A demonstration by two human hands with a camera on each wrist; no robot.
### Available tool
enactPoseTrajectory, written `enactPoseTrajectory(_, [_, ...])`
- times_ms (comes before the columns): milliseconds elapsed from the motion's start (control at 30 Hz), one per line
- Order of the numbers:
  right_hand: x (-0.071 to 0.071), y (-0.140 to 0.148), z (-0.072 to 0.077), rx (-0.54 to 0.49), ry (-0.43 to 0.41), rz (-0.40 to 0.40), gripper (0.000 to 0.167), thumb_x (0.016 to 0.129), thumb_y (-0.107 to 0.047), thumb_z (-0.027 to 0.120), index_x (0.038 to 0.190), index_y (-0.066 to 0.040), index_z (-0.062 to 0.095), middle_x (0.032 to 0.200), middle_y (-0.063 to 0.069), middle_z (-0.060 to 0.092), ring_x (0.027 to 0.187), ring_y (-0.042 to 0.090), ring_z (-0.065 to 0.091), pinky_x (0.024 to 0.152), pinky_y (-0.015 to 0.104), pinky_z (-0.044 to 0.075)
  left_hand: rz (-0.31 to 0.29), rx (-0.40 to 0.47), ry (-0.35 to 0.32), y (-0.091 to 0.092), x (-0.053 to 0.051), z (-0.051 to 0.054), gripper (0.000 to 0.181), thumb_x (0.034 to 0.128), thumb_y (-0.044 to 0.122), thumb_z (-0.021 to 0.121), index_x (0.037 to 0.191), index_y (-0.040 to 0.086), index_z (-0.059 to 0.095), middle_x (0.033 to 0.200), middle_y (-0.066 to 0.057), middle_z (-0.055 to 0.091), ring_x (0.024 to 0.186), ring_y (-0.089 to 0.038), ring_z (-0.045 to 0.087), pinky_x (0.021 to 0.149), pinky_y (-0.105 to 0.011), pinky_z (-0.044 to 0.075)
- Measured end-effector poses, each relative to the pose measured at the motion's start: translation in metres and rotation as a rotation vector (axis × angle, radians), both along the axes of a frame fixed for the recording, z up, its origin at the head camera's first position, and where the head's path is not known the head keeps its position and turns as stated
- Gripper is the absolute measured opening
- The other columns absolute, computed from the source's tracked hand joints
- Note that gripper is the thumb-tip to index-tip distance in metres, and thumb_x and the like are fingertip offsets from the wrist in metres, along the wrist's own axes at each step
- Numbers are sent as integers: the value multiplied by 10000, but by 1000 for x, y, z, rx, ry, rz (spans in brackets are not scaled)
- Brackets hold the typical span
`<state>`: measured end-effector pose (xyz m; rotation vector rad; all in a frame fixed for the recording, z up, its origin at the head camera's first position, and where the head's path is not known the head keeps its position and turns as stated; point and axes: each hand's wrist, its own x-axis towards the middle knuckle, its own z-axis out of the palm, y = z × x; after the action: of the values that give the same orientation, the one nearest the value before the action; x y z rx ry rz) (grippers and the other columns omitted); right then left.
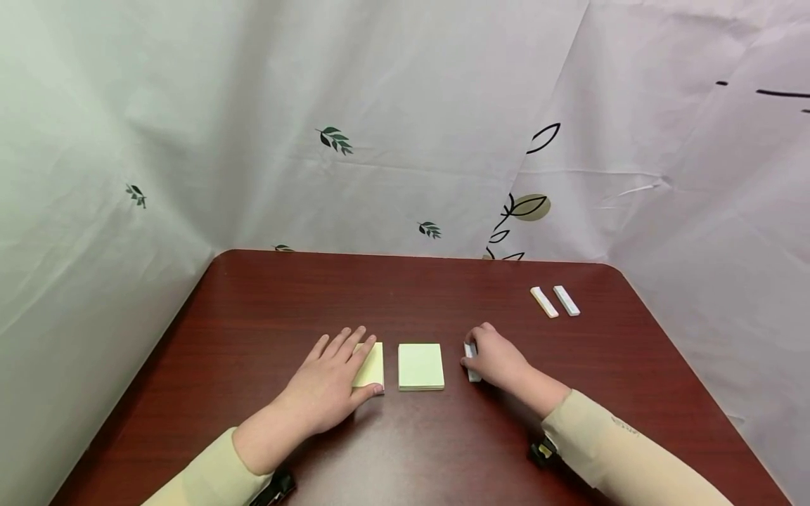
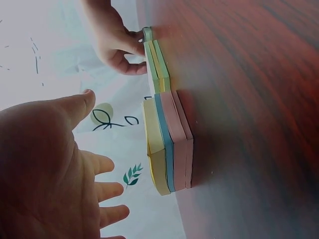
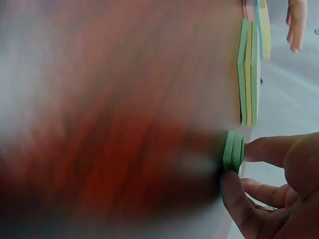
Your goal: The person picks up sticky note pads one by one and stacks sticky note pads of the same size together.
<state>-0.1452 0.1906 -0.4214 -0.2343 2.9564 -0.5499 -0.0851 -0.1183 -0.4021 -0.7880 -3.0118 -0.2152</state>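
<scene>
My left hand (image 1: 324, 388) is spread flat above a square stack of sticky notes (image 1: 372, 368) with a yellow top. The left wrist view shows a gap between palm and stack, whose layers (image 2: 172, 142) are yellow, blue and pink. To its right lies a second square sticky-note stack (image 1: 420, 365), pale green on top, with green and yellow layers (image 3: 248, 74) in the right wrist view. My right hand (image 1: 501, 360) pinches a narrow green sticky-note pad (image 3: 233, 151) between thumb and fingers, down at the table and right of the second stack.
Two narrow pale strips, one yellow-edged (image 1: 545, 302) and one white (image 1: 566, 301), lie at the far right of the dark red wooden table (image 1: 304, 288). A white leaf-printed curtain (image 1: 392, 91) hangs behind the table and along its sides.
</scene>
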Motion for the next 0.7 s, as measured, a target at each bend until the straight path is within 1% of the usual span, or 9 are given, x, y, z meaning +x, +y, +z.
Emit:
enactPoseTrajectory(200, [6, -5, -2, -2, 9, -6, 306, 812, -190, 796, 1041, -38, 661, 1040, 86, 557, 748, 154, 565, 684, 334, 504, 1, 11, 4, 0, 1, 0, 783, 960, 617, 488, 1539, 106, 362, 1592, -128, 308, 1456, -348, 284, 1162, -548, 200])
enactPoseTrajectory(467, [9, -6, -2, 7, 19, 11, 315, 816, -221, 800, 1043, -48, 668, 1025, 68, 563, 749, 138, 555, 697, 329, 502, 4, 23, -3, 0, 2, -1, 776, 959, 606, 504, 1540, 111, 362, 1593, -125, 305, 1458, -348, 278, 1162, -551, 195])
enactPoseTrajectory(600, [12, -3, 1, 15, 47, 38, 308, 836, -272, 784, 1034, -64, 672, 987, 41, 555, 729, 130, 547, 687, 330, 495, 2, 24, 1, 0, 2, 0, 778, 956, 606, 511, 1538, 110, 365, 1590, -127, 311, 1458, -347, 279, 1163, -550, 194])
enactPoseTrajectory(700, [13, 2, 4, 27, 86, 89, 301, 850, -312, 770, 1027, -87, 678, 974, 12, 560, 731, 123, 549, 690, 333, 492, 1, 25, 0, 0, 2, 1, 782, 955, 607, 511, 1539, 108, 364, 1592, -127, 308, 1457, -350, 280, 1163, -550, 193])
